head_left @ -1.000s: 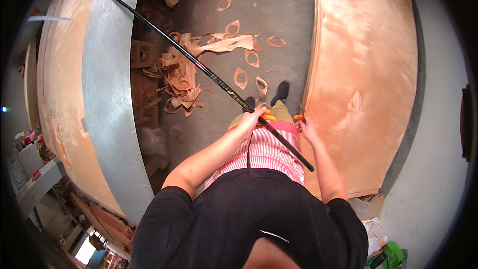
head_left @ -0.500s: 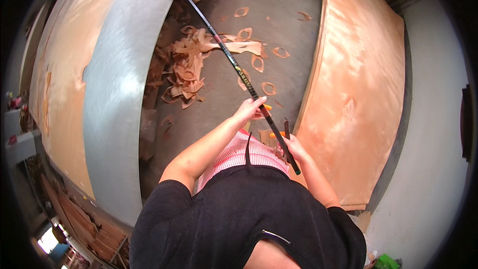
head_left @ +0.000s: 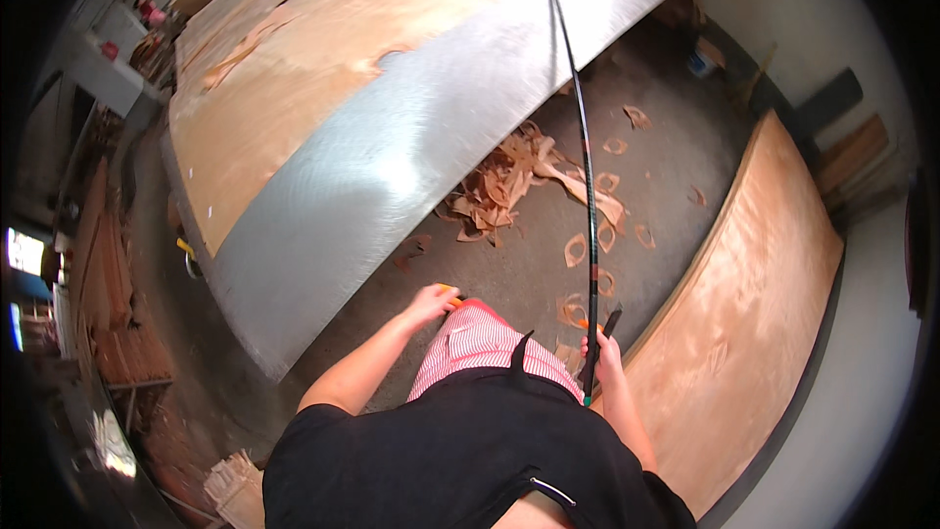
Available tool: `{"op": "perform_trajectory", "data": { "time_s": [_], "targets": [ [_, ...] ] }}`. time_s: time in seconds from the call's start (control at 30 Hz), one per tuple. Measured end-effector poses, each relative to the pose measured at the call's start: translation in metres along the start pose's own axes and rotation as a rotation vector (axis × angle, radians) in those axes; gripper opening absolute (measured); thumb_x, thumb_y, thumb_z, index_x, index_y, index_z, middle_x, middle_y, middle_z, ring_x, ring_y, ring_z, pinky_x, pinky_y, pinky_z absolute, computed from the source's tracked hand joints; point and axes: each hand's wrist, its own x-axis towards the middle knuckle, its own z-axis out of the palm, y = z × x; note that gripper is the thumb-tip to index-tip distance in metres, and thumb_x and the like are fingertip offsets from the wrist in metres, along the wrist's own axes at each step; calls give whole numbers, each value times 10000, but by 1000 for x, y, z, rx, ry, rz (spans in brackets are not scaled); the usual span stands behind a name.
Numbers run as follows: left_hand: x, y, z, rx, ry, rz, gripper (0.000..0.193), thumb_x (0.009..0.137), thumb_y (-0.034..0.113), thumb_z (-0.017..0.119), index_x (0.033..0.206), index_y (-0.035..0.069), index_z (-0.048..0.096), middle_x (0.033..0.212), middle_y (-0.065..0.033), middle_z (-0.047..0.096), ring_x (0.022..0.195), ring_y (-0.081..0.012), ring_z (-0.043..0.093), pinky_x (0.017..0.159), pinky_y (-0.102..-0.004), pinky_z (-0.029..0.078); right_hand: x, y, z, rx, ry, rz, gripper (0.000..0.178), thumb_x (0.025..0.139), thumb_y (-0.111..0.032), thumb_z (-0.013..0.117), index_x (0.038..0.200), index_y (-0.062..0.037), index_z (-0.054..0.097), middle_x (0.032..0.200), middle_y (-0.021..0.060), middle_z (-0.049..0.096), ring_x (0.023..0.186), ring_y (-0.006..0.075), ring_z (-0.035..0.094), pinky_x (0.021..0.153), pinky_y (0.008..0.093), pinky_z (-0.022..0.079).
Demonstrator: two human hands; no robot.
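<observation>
In front of the pink-and-white striped cloth at my waist, my right hand (head_left: 607, 358) is closed around the lower end of a long, thin black pole (head_left: 589, 196) that looks like a fishing rod with a green end cap. The pole slants up and away, past the metal-topped table's edge. A short dark strip (head_left: 613, 319) and a bit of orange also stick out of that hand; what they belong to is unclear. My left hand (head_left: 429, 306), off the pole, is closed on a small orange-and-black tool (head_left: 451, 302) whose kind I cannot tell.
A large table (head_left: 343, 196), with wood veneer over shiny metal, fills the left and far side. At right lies a stack of veneer sheets (head_left: 734, 323) beside the wall. Veneer scraps (head_left: 494, 191) and eye-shaped cut-outs (head_left: 575, 251) litter the floor. A small bucket (head_left: 701, 63) stands far right.
My left hand has let go of the pole and moved left with the orange-and-black tool. The pole now stands more upright in my right hand. My view has swung left.
</observation>
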Motion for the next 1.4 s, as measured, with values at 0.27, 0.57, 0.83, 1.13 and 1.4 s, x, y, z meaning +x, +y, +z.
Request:
{"op": "perform_trajectory", "data": {
  "time_s": [0.27,0.57,0.83,1.13,1.4],
  "targets": [
    [-17,-40,-220,167,940,354,311,811,302,541,978,41,563,802,-94,609,730,-234,582,660,-332,453,-18,43,63,181,84,84,281,878,-354,437,916,-83,506,641,42,511,524,129,474,474,250,396],
    [-93,-147,-463,52,1583,33,352,794,302,541,920,-23,496,953,-186,540,873,-329,540,753,-377,430,-14,57,191,99,55,107,351,877,-425,399,906,-93,510,604,24,449,521,132,417,502,250,365],
    [-102,-163,-567,-460,1579,-123,393,778,340,578,1016,30,527,848,-121,588,718,-190,562,587,-292,449,-17,63,257,125,86,138,333,878,-425,394,888,-111,503,625,25,464,535,138,438,504,256,372],
    [-145,-129,-591,-830,960,151,233,796,312,580,675,122,522,589,23,507,394,-29,308,353,-166,253,-28,71,284,88,58,69,393,877,-451,363,974,-102,514,603,-8,444,536,109,433,496,227,359],
    [-168,-156,-485,-507,798,109,213,801,263,580,685,88,547,604,5,562,454,-41,392,395,-190,310,-27,67,292,144,-4,36,478,864,-483,368,1092,-91,518,581,-22,421,515,91,399,480,207,334]
  ]
}}
